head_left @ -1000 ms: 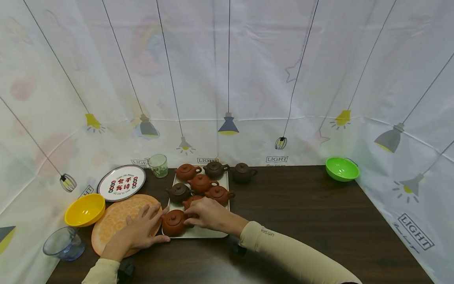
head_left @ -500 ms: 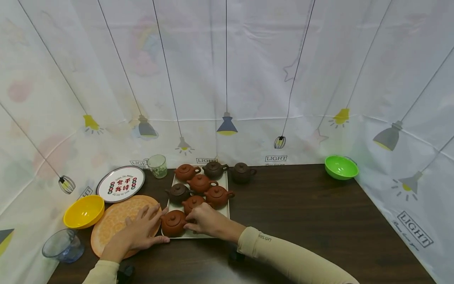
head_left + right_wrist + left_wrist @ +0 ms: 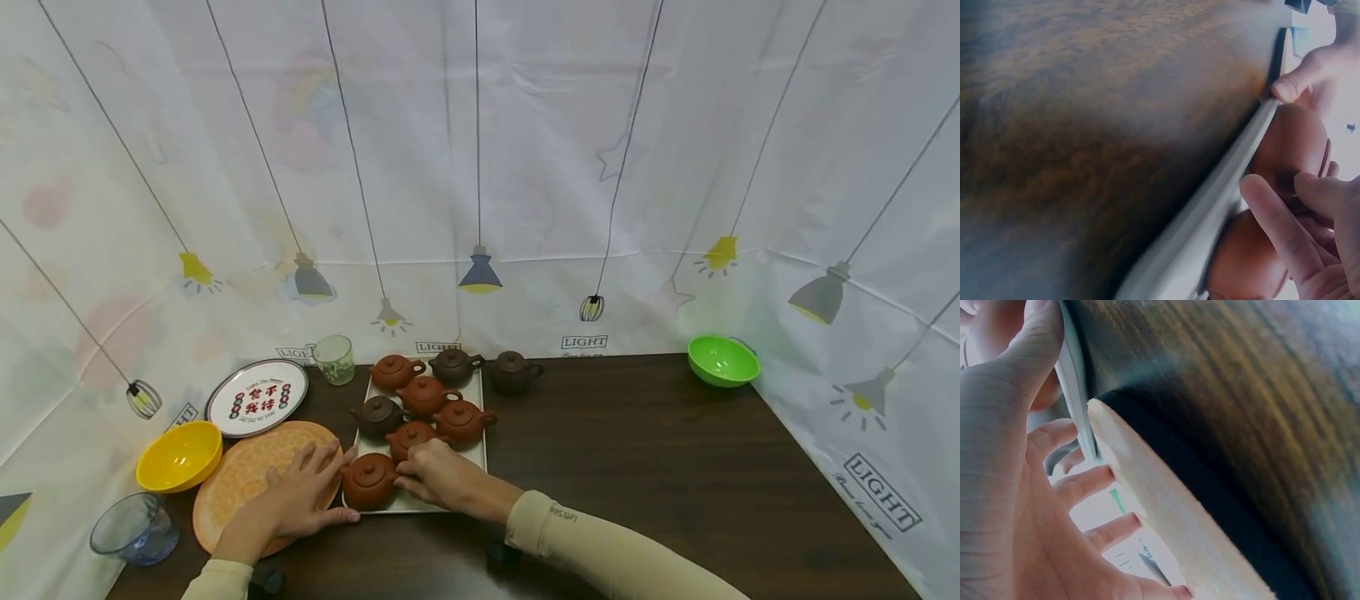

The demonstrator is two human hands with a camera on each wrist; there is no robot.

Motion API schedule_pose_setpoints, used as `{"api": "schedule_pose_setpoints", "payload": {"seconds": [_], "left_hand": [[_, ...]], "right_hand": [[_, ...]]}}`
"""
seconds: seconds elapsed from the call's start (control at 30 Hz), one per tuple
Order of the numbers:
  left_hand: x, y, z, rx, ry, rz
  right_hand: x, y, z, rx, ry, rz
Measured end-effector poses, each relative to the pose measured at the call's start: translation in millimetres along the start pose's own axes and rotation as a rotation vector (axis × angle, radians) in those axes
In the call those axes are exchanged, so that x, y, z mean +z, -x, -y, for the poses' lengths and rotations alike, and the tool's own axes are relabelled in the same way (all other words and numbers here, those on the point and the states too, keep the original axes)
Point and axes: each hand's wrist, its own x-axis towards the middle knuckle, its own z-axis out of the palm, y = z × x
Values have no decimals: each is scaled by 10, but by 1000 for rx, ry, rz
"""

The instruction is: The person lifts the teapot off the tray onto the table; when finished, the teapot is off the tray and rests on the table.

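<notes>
table [image 3: 637,467] dark wood | tray [image 3: 480,454] holds seven teapots | orange plate [image 3: 240,475] lies under your left hand [image 3: 296,496], flat, thumb on tray edge | your right hand [image 3: 438,475] pinches the front teapot [image 3: 369,481] at the tray's near left corner

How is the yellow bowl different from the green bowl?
The yellow bowl is yellow and sits at the table's left edge beside the orange plate, near the left hand. The green bowl is green and stands alone at the far right corner, away from both hands. Both are round, upright and look empty.
</notes>
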Motion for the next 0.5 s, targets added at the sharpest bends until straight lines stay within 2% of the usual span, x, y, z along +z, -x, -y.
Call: {"api": "schedule_pose_setpoints", "payload": {"seconds": [0.13,0.23,0.37,0.5], "left_hand": [[-14,5,-13,3,4,2],[-33,4,-26,5,-2,4],[-43,5,-41,5,-17,7],[-33,17,-47,16,-30,-10]], "right_hand": [[-87,-1,-18,-34,19,-25],[-203,8,-31,-49,-17,-29],[-409,72,-67,-57,-79,-45],[-646,179,-153,-40,-91,-68]]}}
